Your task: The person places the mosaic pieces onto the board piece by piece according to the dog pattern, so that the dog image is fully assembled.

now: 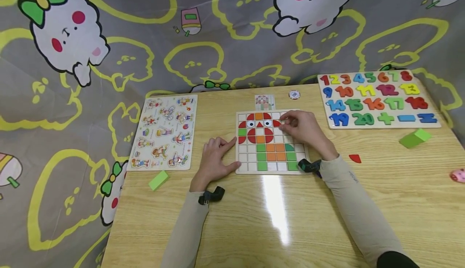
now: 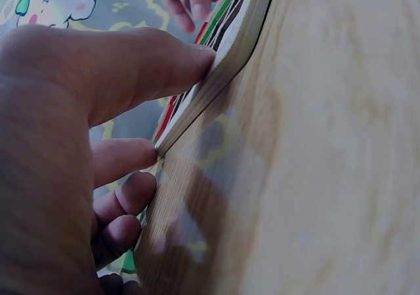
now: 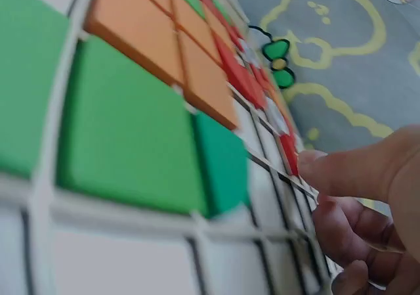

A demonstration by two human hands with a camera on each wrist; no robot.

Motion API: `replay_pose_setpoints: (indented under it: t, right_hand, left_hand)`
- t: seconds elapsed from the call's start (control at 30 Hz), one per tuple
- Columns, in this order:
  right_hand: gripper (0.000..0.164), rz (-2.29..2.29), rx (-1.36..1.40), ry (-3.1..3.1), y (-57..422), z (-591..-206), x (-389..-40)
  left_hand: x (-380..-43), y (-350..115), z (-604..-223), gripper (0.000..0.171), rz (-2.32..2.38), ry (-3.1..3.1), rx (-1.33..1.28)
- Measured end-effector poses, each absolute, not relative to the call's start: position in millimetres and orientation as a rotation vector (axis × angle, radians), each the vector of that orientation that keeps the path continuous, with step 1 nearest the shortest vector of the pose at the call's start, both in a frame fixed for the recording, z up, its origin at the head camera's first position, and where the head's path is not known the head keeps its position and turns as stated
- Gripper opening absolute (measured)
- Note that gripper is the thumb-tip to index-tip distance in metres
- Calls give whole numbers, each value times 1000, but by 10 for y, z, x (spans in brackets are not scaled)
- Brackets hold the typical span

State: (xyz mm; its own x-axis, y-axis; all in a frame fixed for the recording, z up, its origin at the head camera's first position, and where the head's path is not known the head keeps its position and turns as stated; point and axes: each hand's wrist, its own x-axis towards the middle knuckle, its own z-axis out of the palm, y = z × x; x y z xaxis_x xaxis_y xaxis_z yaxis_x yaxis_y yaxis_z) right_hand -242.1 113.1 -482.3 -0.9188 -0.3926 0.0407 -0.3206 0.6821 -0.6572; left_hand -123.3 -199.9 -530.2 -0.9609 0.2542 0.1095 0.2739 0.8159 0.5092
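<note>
A white grid board lies on the table with red, orange, green and white tiles set in its cells, along with two eye tiles. At its upper right, the thumb and index finger of my right hand pinch a red quarter-round tile, which sits in or just over a cell beside the right eye tile. The right wrist view shows the thumb against the red tile; the index fingertip's contact is hidden. My left hand rests with spread thumb and index finger against the board's left edge.
A pattern card and a round chip lie behind the board. A picture puzzle is at left, a number puzzle at right. Green blocks lie on both sides; a loose red tile lies beside the right forearm.
</note>
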Motion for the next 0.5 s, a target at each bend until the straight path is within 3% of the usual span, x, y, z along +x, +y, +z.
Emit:
replay_pose_setpoints:
  t: [0.2,0.5]
  right_hand:
    - [21,-1040,-556,2824,1524,-4721,-2232]
    - [28,-892,-579,2822,2290,-4648,-1509]
  left_hand:
    - [-1230,-1979,-5315,80,-812,-2969,-443]
    - [-1214,-1994,-5312,79,-810,-2970,-419]
